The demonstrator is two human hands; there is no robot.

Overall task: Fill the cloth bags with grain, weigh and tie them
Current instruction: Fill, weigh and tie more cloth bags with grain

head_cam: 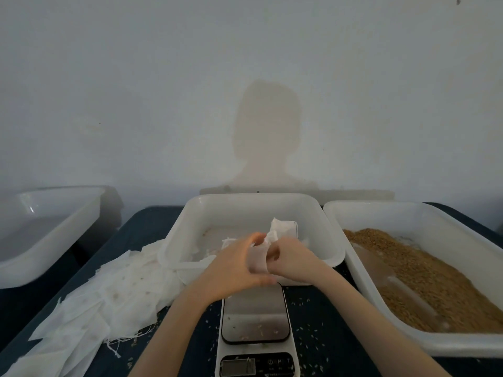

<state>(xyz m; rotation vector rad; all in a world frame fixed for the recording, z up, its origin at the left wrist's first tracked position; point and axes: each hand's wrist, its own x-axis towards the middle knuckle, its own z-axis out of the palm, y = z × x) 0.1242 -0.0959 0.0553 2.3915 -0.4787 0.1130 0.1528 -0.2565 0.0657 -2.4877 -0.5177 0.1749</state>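
Gripping one thin white cloth bag [258,257] between them, the left hand [239,265] and right hand [291,261] pinched its mouth; judged soft, light, limp, best held at the neck.

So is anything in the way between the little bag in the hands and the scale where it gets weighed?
Nothing visible blocks it. Both hands, left hand and right hand, hold the cloth bag just above the far end of the scale. Only a few loose grains lie on its platform.
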